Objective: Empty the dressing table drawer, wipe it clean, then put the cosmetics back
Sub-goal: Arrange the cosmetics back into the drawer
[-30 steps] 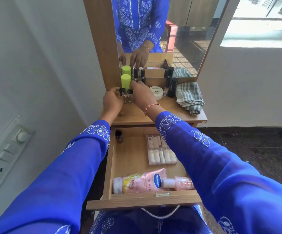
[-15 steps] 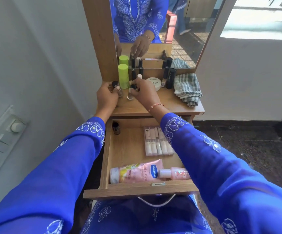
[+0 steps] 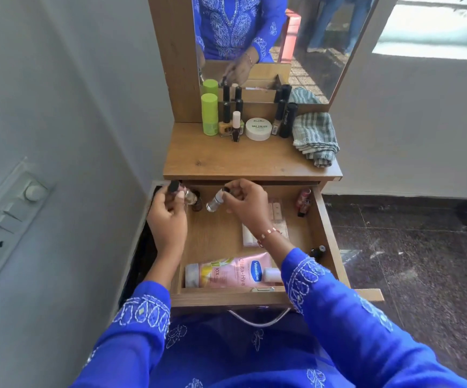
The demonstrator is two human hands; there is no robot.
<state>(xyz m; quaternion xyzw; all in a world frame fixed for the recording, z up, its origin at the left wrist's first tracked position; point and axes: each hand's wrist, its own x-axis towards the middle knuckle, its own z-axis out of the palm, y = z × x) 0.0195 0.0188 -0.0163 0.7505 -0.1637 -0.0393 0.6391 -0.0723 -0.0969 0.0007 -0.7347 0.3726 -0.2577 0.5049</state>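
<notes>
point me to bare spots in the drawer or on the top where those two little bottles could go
On the tabletop, the wide front strip is bare, from the bottle row near the mirror to the front edge; the folded cloth takes the right. In the drawer, bare wood lies mid-left, above the Vaseline tube. Its front and right side are crowded.

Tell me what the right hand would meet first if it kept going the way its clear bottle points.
Likely the small dark bottle at the drawer's back left; the right hand aims its clear bottle that way, though depth is unclear.
</notes>
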